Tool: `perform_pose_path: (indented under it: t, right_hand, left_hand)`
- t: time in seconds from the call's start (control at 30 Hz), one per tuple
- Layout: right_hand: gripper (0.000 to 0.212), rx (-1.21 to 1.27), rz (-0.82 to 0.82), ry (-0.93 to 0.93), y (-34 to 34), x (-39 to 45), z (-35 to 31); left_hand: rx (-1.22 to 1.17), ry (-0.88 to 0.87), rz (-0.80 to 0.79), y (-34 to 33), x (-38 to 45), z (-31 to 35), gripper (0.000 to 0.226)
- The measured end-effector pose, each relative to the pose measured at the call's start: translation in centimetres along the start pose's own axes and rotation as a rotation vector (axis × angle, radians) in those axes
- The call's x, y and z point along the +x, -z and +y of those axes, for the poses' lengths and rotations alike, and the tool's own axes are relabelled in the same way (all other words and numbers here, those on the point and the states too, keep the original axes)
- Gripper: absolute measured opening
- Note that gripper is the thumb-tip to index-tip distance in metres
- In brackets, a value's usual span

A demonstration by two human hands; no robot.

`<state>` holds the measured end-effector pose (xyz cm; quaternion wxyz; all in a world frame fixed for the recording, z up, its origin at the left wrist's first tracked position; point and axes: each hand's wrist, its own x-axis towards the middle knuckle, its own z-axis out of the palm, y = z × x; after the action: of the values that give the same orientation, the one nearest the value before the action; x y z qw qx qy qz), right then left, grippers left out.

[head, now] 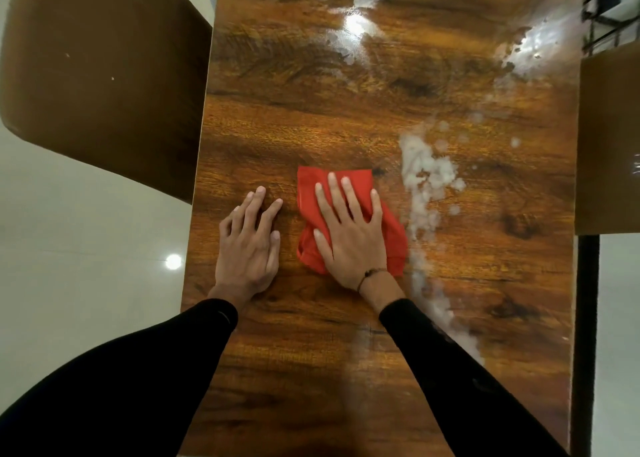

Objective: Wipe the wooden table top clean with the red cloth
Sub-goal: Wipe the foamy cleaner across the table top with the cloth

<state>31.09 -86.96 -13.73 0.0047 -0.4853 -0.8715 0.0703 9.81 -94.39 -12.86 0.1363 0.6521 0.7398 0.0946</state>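
Observation:
The red cloth [308, 193] lies bunched on the wooden table top [346, 110] near its middle. My right hand [349, 235] presses flat on the cloth with its fingers spread and straight. My left hand [249, 245] rests flat on the bare wood just left of the cloth, apart from it. A white foamy streak [426, 179] runs down the table right of the cloth, from mid table toward the near right edge. More white smears [530, 44] lie at the far right, and another white smear [349, 34] sits at the far middle.
A brown chair seat [104, 69] stands close against the table's left edge. Another brown chair [609, 138] stands at the right edge. Pale glossy floor tiles [86, 249] show on the left.

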Motion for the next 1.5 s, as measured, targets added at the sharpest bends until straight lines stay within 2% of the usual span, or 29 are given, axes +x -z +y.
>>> perform_pose_path:
  t: [0.1,0.17,0.37,0.43,0.6,0.7,0.83,0.93,1.03,1.1,1.17,1.3,1.5]
  right_hand:
    - [0.077,0.005,-0.040,0.099,-0.3,-4.5,1.8]
    - [0.077,-0.002,-0.053,0.101,-0.1,-5.6,3.4]
    - [0.079,-0.001,0.018,-0.302,0.6,-0.3,3.2]
    - [0.080,0.027,0.032,-0.336,0.6,2.4,2.7]
    - [0.079,0.020,0.023,-0.112,0.8,4.1,0.9]
    - [0.079,0.042,-0.009,0.057,0.4,0.4,-0.1]
    - [0.078,0.061,-0.056,0.108,-0.5,-6.4,-0.3]
    - [0.081,0.030,-0.057,-0.015,-0.5,-8.9,1.2]
    - [0.085,-0.008,-0.042,-0.312,-0.4,-9.4,0.9]
    - [0.085,0.012,-0.033,-0.436,-0.5,-9.5,-0.8]
    - [0.084,0.037,-0.049,-0.365,-0.7,-9.8,-2.3]
    - [0.077,0.027,-0.046,-0.069,-0.8,-6.7,-1.7]
    - [0.067,0.014,0.039,-0.138,0.7,3.3,0.6]
  left_hand:
    - [-0.008,0.007,-0.005,0.0,0.0,0.0,0.057]
    - [-0.010,0.008,-0.007,0.0,0.0,0.0,0.057]
    - [-0.010,0.012,-0.013,0.0,-0.1,0.0,0.056]
    - [-0.012,0.013,-0.010,-0.1,-0.1,0.1,0.056]
    - [-0.009,0.013,0.003,0.0,-0.1,0.2,0.056]
    - [-0.009,0.004,0.005,0.1,-0.1,0.3,0.056]
    - [-0.004,0.024,-0.014,0.2,-0.1,0.4,0.057]
    - [-0.014,0.023,-0.014,0.3,-0.1,0.3,0.057]
    - [-0.015,0.027,-0.015,0.4,-0.2,0.3,0.057]
    - [-0.025,0.028,-0.017,0.4,-0.1,0.2,0.057]
    - [-0.031,0.025,-0.012,0.4,0.0,0.2,0.057]
    - [-0.028,0.017,0.006,0.1,-0.2,0.2,0.057]
    - [-0.029,0.009,0.018,-0.1,-0.3,0.1,0.055]
